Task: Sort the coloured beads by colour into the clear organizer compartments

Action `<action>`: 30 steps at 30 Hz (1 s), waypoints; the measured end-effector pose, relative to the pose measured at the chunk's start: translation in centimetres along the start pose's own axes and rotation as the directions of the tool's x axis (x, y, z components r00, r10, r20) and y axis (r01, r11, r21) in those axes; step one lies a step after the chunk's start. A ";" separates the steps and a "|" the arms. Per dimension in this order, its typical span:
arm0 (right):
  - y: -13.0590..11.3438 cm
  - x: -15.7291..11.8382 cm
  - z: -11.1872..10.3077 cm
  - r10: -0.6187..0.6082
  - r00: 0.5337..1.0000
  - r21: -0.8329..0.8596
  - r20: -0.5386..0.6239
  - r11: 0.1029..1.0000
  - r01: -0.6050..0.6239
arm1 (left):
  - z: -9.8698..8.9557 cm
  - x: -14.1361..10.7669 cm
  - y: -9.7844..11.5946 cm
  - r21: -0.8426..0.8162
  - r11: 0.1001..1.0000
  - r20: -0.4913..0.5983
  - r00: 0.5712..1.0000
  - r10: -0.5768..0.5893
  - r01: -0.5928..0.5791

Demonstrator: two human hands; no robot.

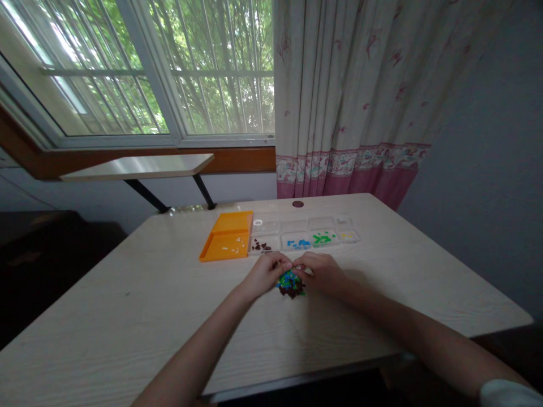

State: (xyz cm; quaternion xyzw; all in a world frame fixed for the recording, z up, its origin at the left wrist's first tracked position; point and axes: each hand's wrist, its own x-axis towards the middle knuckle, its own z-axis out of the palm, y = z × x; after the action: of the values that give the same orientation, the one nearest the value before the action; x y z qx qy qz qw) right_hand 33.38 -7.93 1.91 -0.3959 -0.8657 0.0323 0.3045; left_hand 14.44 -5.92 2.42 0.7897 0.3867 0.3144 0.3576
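Together: left hand (266,272), right hand (323,271), one cluster (291,284)

Cluster of small blue, green and brown pieces at table (139,316), left hand at its 10 o'clock, right at 2. Fingers of both curled, tips nearly meeting; cannot tell what they grip. From cluster: orange case (231,221), 10 o'clock; brown bits (263,247), 11; blue bits (302,243), 12; green bits (321,238), 1.

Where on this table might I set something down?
The table is bare left of the orange case and left forearm, and right of the clear tray. Crowded: around the left hand, right hand and multicoloured cluster between them.
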 end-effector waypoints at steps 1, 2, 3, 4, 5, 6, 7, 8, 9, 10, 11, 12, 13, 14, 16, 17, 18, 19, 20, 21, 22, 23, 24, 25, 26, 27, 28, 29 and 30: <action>0.0 0.0 -0.1 -0.002 1.000 0.012 -0.011 1.000 0.002 | 0.1 0.0 -0.1 -0.017 1.000 0.002 1.000 -0.009 0.009; 0.0 0.1 -0.1 -0.002 1.000 0.025 -0.020 1.000 0.003 | 0.2 0.0 -0.3 -0.028 0.999 0.003 1.000 -0.018 0.018; 0.1 0.1 -0.2 -0.003 1.000 0.037 -0.029 0.999 0.004 | 0.3 0.0 -0.4 -0.037 0.999 0.002 1.000 -0.025 0.025; 0.1 0.2 -0.2 -0.003 0.999 0.046 -0.034 0.999 0.005 | 0.3 0.0 -0.5 -0.048 0.998 -0.001 1.000 -0.031 0.031; 0.1 0.2 -0.3 -0.005 0.999 0.053 -0.039 0.999 0.007 | 0.3 0.0 -0.5 -0.061 0.998 -0.004 0.999 -0.034 0.033; 0.1 0.2 -0.3 -0.006 0.999 0.059 -0.042 0.998 0.009 | 0.3 0.0 -0.5 -0.076 0.996 -0.008 0.999 -0.036 0.035; 0.1 0.2 -0.3 -0.011 0.999 0.063 -0.042 0.998 0.014 | 0.3 0.0 -0.5 -0.091 0.995 -0.009 0.999 -0.038 0.037; 0.1 0.2 -0.4 -0.020 0.999 0.067 -0.043 0.997 0.022 | 0.3 0.0 -0.4 -0.104 0.994 -0.007 0.999 -0.040 0.039; 0.2 0.2 -0.4 -0.032 0.999 0.071 -0.042 0.997 0.035 | 0.3 0.0 -0.3 -0.118 0.992 -0.003 0.999 -0.042 0.041; 0.2 0.2 -0.4 -0.044 0.998 0.073 -0.039 0.996 0.047 | 0.3 -0.1 -0.2 -0.132 0.990 0.000 0.999 -0.043 0.043; 0.2 0.2 -0.4 -0.056 0.998 0.073 -0.038 0.996 0.058 | 0.3 -0.1 0.0 -0.145 0.988 0.001 0.999 -0.047 0.047; 0.2 0.2 -0.4 -0.064 0.997 0.073 -0.038 0.995 0.067 | 0.3 -0.1 0.1 -0.157 0.986 -0.002 0.999 -0.052 0.051; 0.2 0.2 -0.4 -0.070 0.997 0.073 -0.038 0.995 0.073 | 0.3 -0.1 0.1 -0.169 0.984 -0.007 0.998 -0.057 0.055; 0.2 0.2 -0.5 -0.070 0.997 0.071 -0.040 0.995 0.073 | 0.3 -0.1 0.1 -0.180 0.982 -0.010 0.998 -0.061 0.058; 0.2 0.2 -0.5 -0.068 0.997 0.065 -0.044 0.995 0.071 | 0.3 0.0 0.0 -0.188 0.980 -0.008 0.998 -0.063 0.061; 0.3 0.2 -0.5 -0.066 0.997 0.061 -0.045 0.996 0.069 | 0.3 0.0 -0.1 -0.186 0.981 -0.004 0.998 -0.059 0.058; 0.3 0.2 -0.5 -0.065 0.997 0.059 -0.050 0.996 0.068 | 0.3 0.0 -0.1 -0.182 0.982 -0.001 0.999 -0.053 0.052; 0.3 0.2 -0.5 -0.066 0.996 0.057 -0.055 0.996 0.069 | 0.3 0.0 -0.2 -0.174 0.984 -0.001 0.999 -0.047 0.046; 0.4 0.2 -0.5 -0.067 0.996 0.057 -0.062 0.996 0.071 | 0.3 0.0 -0.2 -0.163 0.986 -0.006 0.999 -0.042 0.041; 0.5 0.2 -0.5 -0.068 0.995 0.058 -0.072 0.996 0.072 | 0.2 0.0 -0.1 -0.152 0.988 -0.011 0.999 -0.040 0.038; 0.5 0.3 -0.5 -0.067 0.994 0.059 -0.084 0.996 0.072 | 0.2 0.0 0.0 -0.140 0.989 -0.015 0.999 -0.040 0.037; 0.6 0.3 -0.5 -0.066 0.993 0.061 -0.099 0.996 0.072 | 0.2 -0.1 0.1 -0.129 0.991 -0.021 0.999 -0.039 0.036; 0.7 0.3 -0.5 -0.063 0.992 0.064 -0.113 0.995 0.071 | 0.2 -0.1 0.3 -0.118 0.992 -0.027 0.999 -0.038 0.034; 0.7 0.3 -0.5 -0.061 0.990 0.068 -0.124 0.995 0.070 | 0.1 -0.1 0.5 -0.104 0.994 -0.034 0.999 -0.033 0.029; 0.7 0.3 -0.5 -0.060 0.989 0.070 -0.133 0.995 0.070 | 0.1 -0.1 0.7 -0.088 0.996 -0.042 0.999 -0.025 0.021; 0.7 0.3 -0.5 -0.058 0.989 0.072 -0.136 0.995 0.068 | 0.1 -0.1 0.8 -0.069 0.998 -0.054 0.998 -0.014 0.010; 0.6 0.3 -0.6 -0.058 0.989 0.072 -0.133 0.995 0.068 | 0.1 -0.1 1.0 -0.046 0.999 -0.068 0.998 -0.003 0.000; 0.6 0.3 -0.6 -0.056 0.990 0.070 -0.130 0.995 0.065 | 0.1 -0.1 1.0 -0.024 1.000 -0.079 0.997 0.008 -0.010; 0.5 0.3 -0.6 -0.054 0.990 0.068 -0.129 0.996 0.063 | 0.0 -0.2 1.1 -0.004 1.000 -0.088 0.996 0.018 -0.019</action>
State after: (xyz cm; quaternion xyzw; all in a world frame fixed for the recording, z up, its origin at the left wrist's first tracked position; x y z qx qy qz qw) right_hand 33.91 -7.49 2.39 -0.3606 -0.8542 0.0292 0.3736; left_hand 14.81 -6.54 3.24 0.7779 0.3940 0.3532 0.3390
